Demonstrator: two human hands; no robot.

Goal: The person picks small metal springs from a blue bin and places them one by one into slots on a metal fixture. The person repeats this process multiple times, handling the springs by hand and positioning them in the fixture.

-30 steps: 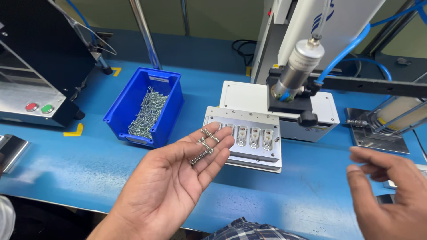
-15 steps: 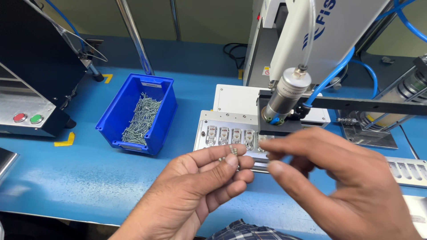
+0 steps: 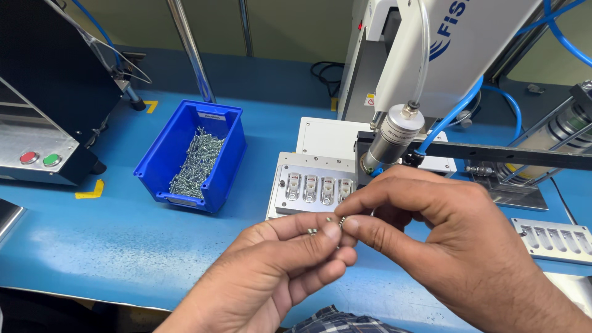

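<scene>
1. Screws, small and silvery metal (image 3: 325, 226), sit at the meeting point of my two hands, above the blue surface (image 3: 111, 246) and in front of the grey metal fixture plate with its row of pockets (image 3: 311, 188).
2. My left hand (image 3: 277, 271) is cupped palm up, fingers curled together over a few of the screws; one shows near my fingertip.
3. My right hand (image 3: 444, 246) comes in from the side, thumb and forefinger pinched on a single screw, just touching my left fingertips.
4. I judge these screws light, stiff and slippery: they are easy to drop or flick away. A pinch across the head, with the shank free, looks like the surest hold.
5. The blue plastic bin of loose screws (image 3: 194, 157) stands to the left, well apart from my hands.
6. A silver cylindrical driver head with a clear hose (image 3: 391, 139) hangs just above the fixture plate, behind my right hand.
7. A second grey pocketed plate (image 3: 552, 237) lies at the far right.
</scene>
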